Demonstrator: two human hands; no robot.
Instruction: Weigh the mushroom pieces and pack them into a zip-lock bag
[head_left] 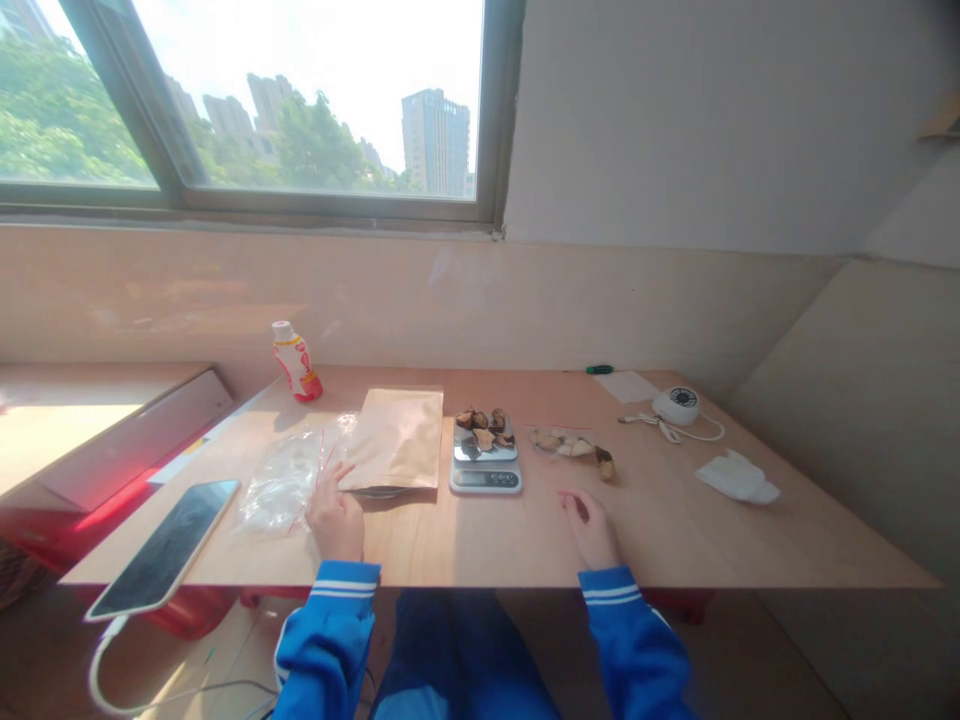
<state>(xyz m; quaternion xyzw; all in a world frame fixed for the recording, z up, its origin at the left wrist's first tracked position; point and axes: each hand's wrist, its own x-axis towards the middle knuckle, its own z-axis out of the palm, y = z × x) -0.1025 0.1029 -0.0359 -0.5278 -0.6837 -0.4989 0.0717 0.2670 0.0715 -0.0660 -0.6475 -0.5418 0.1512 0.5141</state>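
My left hand (335, 517) is at the right edge of some clear plastic bags (279, 488), its index finger stretched out and the other fingers apart. Whether it touches the plastic I cannot tell. A brown kraft pouch (401, 440) lies flat just beyond it, mouth towards me. In the middle stands a white kitchen scale (485, 482) with several dried brown slices, perhaps mushrooms (484, 428), on its plate. My right hand (592, 530) rests on the table with loosely curled fingers, a gap showing between thumb and index. Ahead of it lies a clear bag of pale pieces (566, 443).
A phone (169, 550) with a white cable lies at the front left. Behind it stands a red-and-white bottle (297, 362). On the right are a white round device (675, 404) with a cord, a crumpled tissue (739, 478) and a green-handled tool (600, 370) by white paper (626, 387).
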